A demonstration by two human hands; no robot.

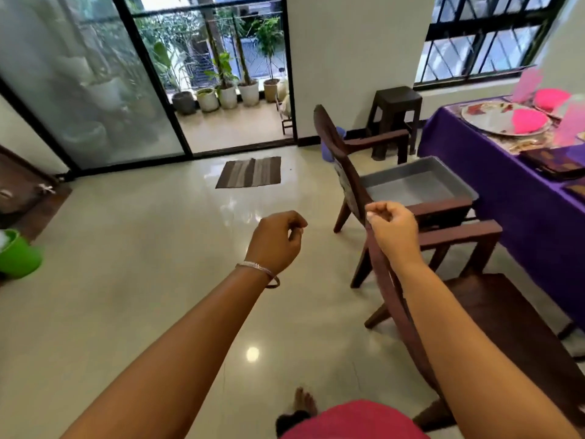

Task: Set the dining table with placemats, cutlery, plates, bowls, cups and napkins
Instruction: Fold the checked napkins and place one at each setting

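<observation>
- The dining table (493, 185), at far right under a smooth purple cloth, carries a round pale plate (487, 120) with a pink folded napkin (528, 121) on it.
- Beside it, a rectangular grey tray (421, 182) sits on a wooden chair (348, 172).
- Our left hand (274, 240) hangs loosely curled over the glossy floor (142, 248), holding nothing; our right hand (392, 231) has its fingers curled over the nearer chair's backrest (392, 296).
</observation>
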